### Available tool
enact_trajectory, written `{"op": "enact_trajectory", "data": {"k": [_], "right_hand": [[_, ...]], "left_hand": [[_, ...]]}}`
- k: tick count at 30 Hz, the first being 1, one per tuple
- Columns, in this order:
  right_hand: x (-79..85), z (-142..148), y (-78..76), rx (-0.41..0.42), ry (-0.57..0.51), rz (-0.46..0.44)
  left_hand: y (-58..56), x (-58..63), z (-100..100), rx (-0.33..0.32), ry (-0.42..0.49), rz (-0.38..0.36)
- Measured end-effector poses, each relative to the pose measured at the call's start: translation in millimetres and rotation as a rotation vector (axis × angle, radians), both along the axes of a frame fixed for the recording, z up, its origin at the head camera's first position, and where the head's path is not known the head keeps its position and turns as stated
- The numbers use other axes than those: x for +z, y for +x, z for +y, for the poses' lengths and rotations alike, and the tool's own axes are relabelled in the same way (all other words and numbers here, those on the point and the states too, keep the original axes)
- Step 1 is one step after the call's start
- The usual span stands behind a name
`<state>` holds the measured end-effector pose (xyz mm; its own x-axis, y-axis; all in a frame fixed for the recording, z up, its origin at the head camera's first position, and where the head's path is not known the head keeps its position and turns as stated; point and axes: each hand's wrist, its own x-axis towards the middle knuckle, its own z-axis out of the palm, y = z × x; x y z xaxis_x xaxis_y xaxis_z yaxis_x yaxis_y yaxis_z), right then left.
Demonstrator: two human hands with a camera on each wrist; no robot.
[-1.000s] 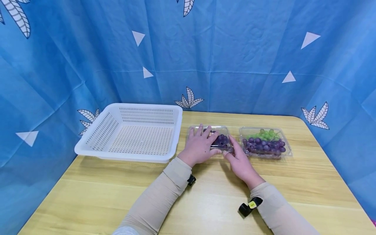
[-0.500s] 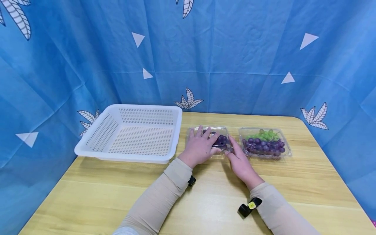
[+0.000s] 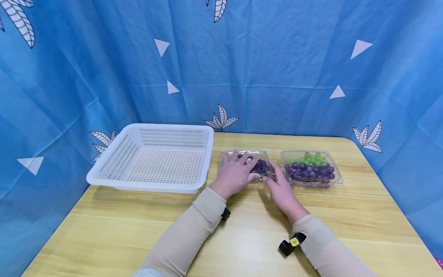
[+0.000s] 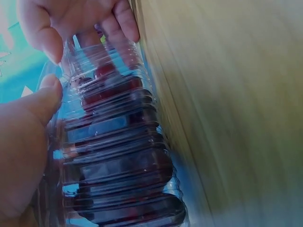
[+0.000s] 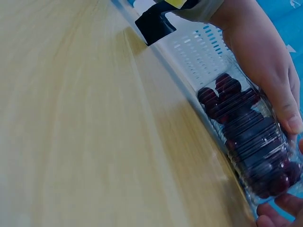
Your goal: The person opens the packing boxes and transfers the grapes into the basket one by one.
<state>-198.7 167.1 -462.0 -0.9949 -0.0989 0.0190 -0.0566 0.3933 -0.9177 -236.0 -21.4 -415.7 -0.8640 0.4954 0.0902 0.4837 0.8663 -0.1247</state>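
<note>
A clear plastic clamshell box (image 3: 262, 154) of dark purple grapes (image 3: 260, 167) lies on the table in the head view. My left hand (image 3: 233, 172) rests across its lid, fingers spread and straight, covering the left half. At the box's front right corner, my right hand (image 3: 282, 191) grips the edge, its thumb at the lid seam and its fingers around the end wall. The left wrist view has the ribbed side of the box (image 4: 118, 132) with the right hand (image 4: 78, 16) at its far end. In the right wrist view, the left hand (image 5: 270, 66) lies over the lid.
A white perforated basket (image 3: 149, 185) stands at the left of the table (image 3: 242, 246). To the right of my hands sits a second clear box (image 3: 293, 154), with green grapes (image 3: 313, 158) behind purple ones (image 3: 309, 171). A blue patterned curtain (image 3: 283, 61) surrounds the table.
Both hands stay at the same box, with only a slight shift of the right thumb along the front edge. The whole head view drifts a little.
</note>
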Motion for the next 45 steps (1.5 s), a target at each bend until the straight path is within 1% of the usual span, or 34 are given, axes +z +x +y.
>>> {"op": "enact_trajectory", "data": {"k": [6, 10, 13, 17, 20, 23, 25, 29, 34, 37, 45], "right_hand": [[3.4, -5, -1.8, -0.023, -0.046, -0.034], [4.7, -8, -3.0, -0.039, -0.064, -0.045], [4.9, -10, -3.5, -0.049, -0.065, -0.046], [4.3, -10, -3.7, -0.062, -0.092, -0.033], [2.8, -9, -3.2, -0.071, -0.111, -0.026], [0.4, -7, -2.4, -0.072, -0.093, -0.029], [-1.5, -6, -1.8, -0.064, -0.071, -0.027], [-5.5, -2, -1.1, -0.05, -0.032, 0.005], [-8.4, 0, -2.7, -0.03, -0.028, 0.06], [-9.1, -1, -3.7, -0.029, -0.026, 0.071], [-10.3, -2, -3.8, -0.034, -0.055, 0.037]], "left_hand": [[2.5, -0.2, 1, 0.001, -0.015, 0.024], [4.4, -0.4, 3, 0.005, -0.011, 0.023], [4.7, -1.1, 3, 0.007, 0.009, 0.016], [3.7, -0.5, 2, 0.013, 0.051, 0.034], [3.4, 0.1, 2, 0.011, 0.07, 0.031], [4.1, 0.0, 1, 0.003, 0.065, 0.012], [4.5, -0.5, 2, -0.001, 0.058, 0.012], [5.3, -1.8, 2, -0.009, 0.038, 0.027], [5.4, -3.5, 2, -0.021, 0.041, 0.042], [6.0, -2.5, 1, -0.02, 0.045, 0.028], [7.2, 3.8, -7, -0.017, 0.059, -0.043]]}}
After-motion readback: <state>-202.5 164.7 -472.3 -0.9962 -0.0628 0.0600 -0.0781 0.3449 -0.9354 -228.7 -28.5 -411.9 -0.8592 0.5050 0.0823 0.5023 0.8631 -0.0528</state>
